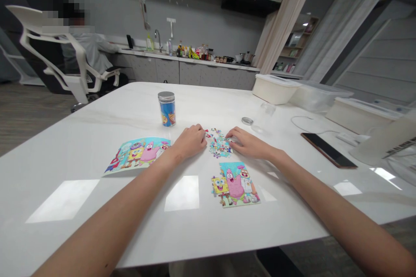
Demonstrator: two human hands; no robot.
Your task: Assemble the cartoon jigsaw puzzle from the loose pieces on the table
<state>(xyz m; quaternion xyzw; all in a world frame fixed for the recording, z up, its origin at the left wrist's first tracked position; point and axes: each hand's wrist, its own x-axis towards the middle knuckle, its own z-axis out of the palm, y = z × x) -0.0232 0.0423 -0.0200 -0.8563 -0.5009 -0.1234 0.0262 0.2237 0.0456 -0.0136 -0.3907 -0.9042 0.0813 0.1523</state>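
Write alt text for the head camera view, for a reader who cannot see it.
The left hand and right hand touch scattered jigsaw pieces on a white table; a SpongeBob picture sheet lies left, an assembled SpongeBob puzzle nearer.

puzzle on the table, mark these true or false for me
1. The left hand and right hand are both at the pile of loose puzzle pieces. True.
2. The assembled puzzle lies nearer the viewer than that pile. True.
3. The right hand holds a phone. False: the phone lies on the table, off to the right.
4. The blue jar lies on its side. False: it stands upright.
5. The clear glass jar has its lid on. False: the lid lies beside it.
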